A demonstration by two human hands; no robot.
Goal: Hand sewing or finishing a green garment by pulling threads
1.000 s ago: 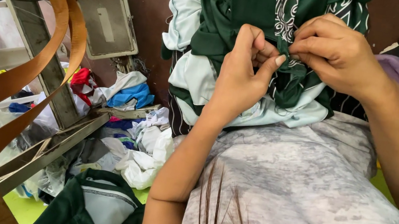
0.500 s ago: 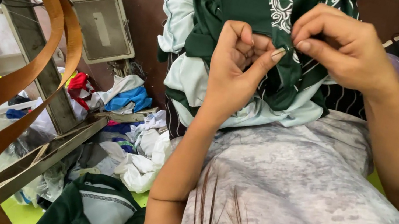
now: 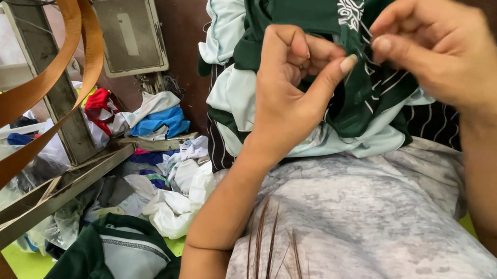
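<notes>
Floor (image 3: 29, 261), strewn cloth scraps (image 3: 174, 194), folded green garment (image 3: 111, 262)

A cluttered tailoring workshop: fabric scraps (image 3: 155, 164) heaped on the floor, garments (image 3: 299, 5) piled for sewing.

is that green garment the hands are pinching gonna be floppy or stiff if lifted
Probably floppy: the green garment folds and drapes over the lap. Likely light, since the left hand and right hand pinch it up with fingertips alone. Not fragile.
</notes>
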